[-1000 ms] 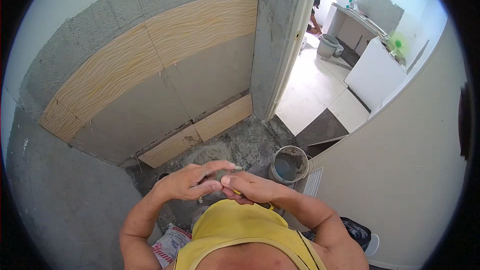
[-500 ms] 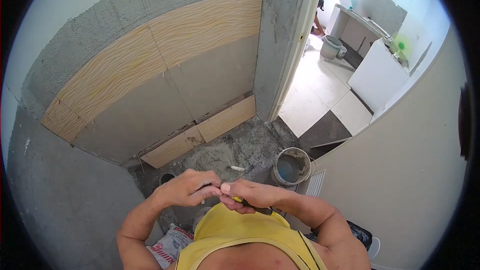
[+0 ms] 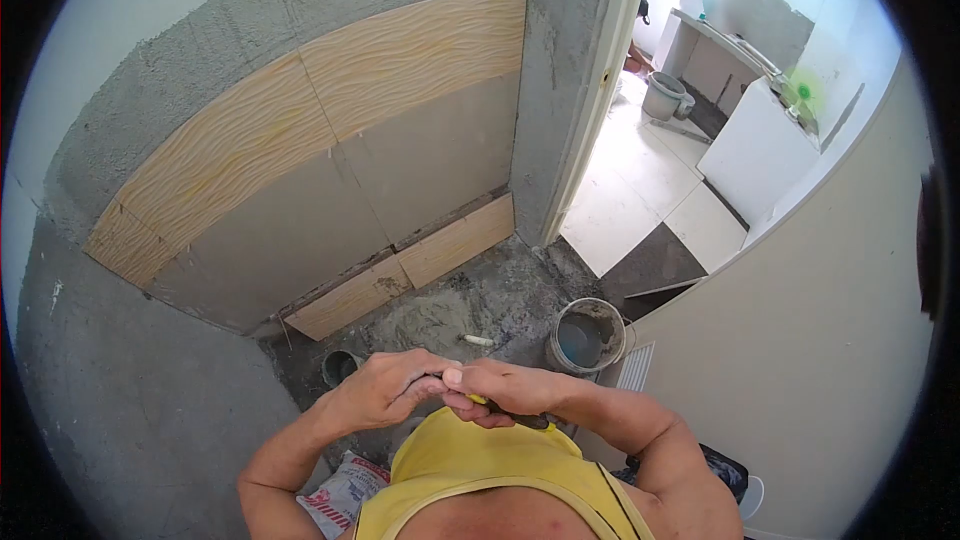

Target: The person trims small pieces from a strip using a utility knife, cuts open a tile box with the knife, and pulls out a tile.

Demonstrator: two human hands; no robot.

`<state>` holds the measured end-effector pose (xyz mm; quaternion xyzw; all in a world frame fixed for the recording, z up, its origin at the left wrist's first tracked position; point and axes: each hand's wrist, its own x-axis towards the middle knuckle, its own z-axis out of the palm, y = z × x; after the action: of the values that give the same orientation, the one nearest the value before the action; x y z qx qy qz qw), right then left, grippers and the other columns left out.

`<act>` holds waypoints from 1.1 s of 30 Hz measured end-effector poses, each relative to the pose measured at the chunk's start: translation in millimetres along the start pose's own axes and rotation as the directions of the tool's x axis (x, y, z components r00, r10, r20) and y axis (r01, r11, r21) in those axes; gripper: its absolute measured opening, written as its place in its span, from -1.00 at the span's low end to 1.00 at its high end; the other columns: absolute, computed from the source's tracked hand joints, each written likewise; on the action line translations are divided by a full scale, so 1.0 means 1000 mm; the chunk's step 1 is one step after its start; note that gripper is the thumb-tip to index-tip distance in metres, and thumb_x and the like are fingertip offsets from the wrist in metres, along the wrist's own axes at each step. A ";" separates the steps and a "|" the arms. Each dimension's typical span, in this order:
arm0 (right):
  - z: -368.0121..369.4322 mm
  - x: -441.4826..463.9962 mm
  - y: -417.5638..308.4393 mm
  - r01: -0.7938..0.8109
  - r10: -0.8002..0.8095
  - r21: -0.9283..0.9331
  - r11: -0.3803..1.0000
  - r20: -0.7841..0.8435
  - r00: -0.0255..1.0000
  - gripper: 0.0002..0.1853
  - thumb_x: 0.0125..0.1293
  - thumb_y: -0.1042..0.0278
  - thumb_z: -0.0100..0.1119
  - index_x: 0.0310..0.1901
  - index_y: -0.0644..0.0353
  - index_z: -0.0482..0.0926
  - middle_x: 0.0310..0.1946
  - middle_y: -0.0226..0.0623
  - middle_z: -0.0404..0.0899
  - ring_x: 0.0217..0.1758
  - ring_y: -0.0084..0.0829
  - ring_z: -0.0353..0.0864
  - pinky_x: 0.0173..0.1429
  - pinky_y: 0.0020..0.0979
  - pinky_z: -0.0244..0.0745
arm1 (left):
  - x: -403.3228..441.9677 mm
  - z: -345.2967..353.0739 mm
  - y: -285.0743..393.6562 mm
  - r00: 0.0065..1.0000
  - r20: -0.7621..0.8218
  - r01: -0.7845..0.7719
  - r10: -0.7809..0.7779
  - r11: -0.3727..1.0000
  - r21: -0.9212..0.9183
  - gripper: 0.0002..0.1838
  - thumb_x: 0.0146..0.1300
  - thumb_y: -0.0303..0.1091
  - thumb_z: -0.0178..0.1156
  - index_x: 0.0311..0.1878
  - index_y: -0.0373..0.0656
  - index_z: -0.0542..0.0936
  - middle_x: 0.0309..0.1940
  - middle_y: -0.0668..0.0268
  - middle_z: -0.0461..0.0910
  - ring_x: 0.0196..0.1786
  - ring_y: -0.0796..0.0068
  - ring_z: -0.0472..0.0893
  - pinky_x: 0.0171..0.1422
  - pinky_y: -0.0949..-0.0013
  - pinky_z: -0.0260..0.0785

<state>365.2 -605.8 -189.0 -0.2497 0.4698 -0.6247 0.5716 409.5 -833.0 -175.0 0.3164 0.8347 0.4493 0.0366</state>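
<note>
My two hands meet in front of my chest. My right hand is closed around a slim tool with a yellow-and-black handle, whose rear end sticks out below the palm. The kind of tool is hidden by my fingers. My left hand is pinched closed against the right fingertips. A thin dark edge shows between its thumb and fingers; whether it belongs to the tool I cannot tell.
Patterned tiles cover part of the wall ahead. On the rough floor stand a bucket, a small dark container and a printed sack; a white pipe piece lies there. Beyond the doorway, a person crouches near a grey bucket.
The view has shifted slightly, and more of the small dark container shows beside my left hand. Both hands keep nearly the same grip.
</note>
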 end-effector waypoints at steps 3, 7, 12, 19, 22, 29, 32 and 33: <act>0.003 0.001 -0.004 0.005 -0.005 -0.015 1.000 -0.002 1.000 -0.46 0.57 -0.20 -0.29 -0.41 0.10 0.27 -0.57 -0.52 0.17 -0.66 -0.65 0.11 -0.60 -0.53 0.06 | -0.002 -0.003 0.004 0.999 -0.024 0.028 -0.028 0.999 0.024 -0.77 0.40 -0.35 0.21 0.05 -0.20 0.61 -0.25 0.16 0.63 -0.22 0.13 0.68 -0.13 0.21 0.51; 0.006 0.001 -0.005 -0.036 0.036 0.042 0.998 0.013 0.999 -0.47 0.58 -0.19 -0.31 -0.41 0.09 0.25 -0.57 -0.51 0.16 -0.66 -0.64 0.11 -0.58 -0.53 0.07 | -0.007 0.001 0.008 0.991 -0.076 0.102 -0.115 0.983 -0.153 -0.83 0.38 -0.37 0.22 -0.05 -0.22 0.60 -0.32 0.17 0.59 -0.30 0.13 0.64 -0.20 0.24 0.48; 0.009 0.001 -0.007 -0.042 0.039 0.046 0.998 0.050 0.998 -0.49 0.58 -0.17 -0.33 -0.40 0.09 0.24 -0.55 -0.49 0.18 -0.66 -0.64 0.11 -0.57 -0.54 0.08 | -0.010 -0.003 0.010 0.993 -0.045 0.103 -0.108 0.991 -0.087 -0.86 0.37 -0.35 0.24 -0.19 -0.23 0.56 -0.35 0.14 0.57 -0.32 0.10 0.62 -0.25 0.21 0.44; 0.019 -0.007 -0.001 -0.207 0.181 0.154 0.966 0.164 0.970 -0.49 0.58 -0.17 -0.31 -0.39 0.08 0.27 -0.56 -0.50 0.20 -0.68 -0.65 0.16 -0.58 -0.53 0.09 | -0.018 -0.004 0.012 0.991 0.135 0.001 0.013 0.994 -0.110 -0.85 0.37 -0.33 0.22 -0.19 -0.20 0.54 -0.43 0.16 0.54 -0.39 0.09 0.60 -0.35 0.20 0.39; 0.021 -0.011 -0.010 -0.247 0.215 0.105 0.963 0.250 0.944 -0.49 0.57 -0.17 -0.28 -0.42 0.07 0.25 -0.58 -0.52 0.18 -0.68 -0.65 0.18 -0.60 -0.53 0.12 | -0.025 -0.002 0.015 0.987 0.153 -0.011 0.041 0.982 -0.188 -0.82 0.41 -0.27 0.19 -0.19 -0.20 0.54 -0.36 0.13 0.55 -0.35 0.03 0.60 -0.32 0.18 0.42; -0.059 -0.113 -0.106 0.865 -0.834 0.288 0.412 -0.264 0.485 -0.63 0.53 0.05 -0.04 -0.41 0.01 0.17 -0.68 -0.51 0.20 -0.81 -0.66 0.23 -0.78 -0.53 0.28 | -0.075 0.001 -0.027 0.939 0.158 0.318 -0.305 0.946 -0.060 -0.75 0.50 -0.17 0.09 -0.14 -0.19 0.49 -0.35 0.22 0.53 -0.25 0.30 0.60 -0.09 0.24 0.44; -0.049 -0.042 -0.082 0.557 -0.564 -0.197 0.807 -0.538 0.627 -0.64 0.42 0.04 0.19 -0.41 0.04 0.32 -0.71 -0.49 0.29 -0.80 -0.64 0.24 -0.71 -0.54 0.15 | -0.018 0.001 -0.032 0.890 -0.149 0.318 -0.431 0.821 -0.474 -0.78 0.54 -0.14 0.04 -0.08 -0.08 0.38 -0.39 0.46 0.33 -0.42 0.65 0.36 -0.34 0.46 0.32; -0.053 -0.016 -0.058 0.412 -0.485 -0.272 0.870 -0.626 0.611 -0.64 0.38 0.00 0.26 -0.38 0.08 0.42 -0.70 -0.48 0.36 -0.78 -0.62 0.28 -0.68 -0.55 0.14 | -0.004 -0.003 -0.032 0.867 -0.244 0.182 -0.435 0.731 -0.658 -0.81 0.54 -0.17 0.06 -0.12 -0.05 0.34 -0.43 0.47 0.31 -0.48 0.68 0.30 -0.42 0.50 0.26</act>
<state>296.6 -579.8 -157.8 -0.1430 0.5977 -0.7698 0.1726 395.8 -849.8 -199.3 0.0468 0.6741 0.7355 0.0496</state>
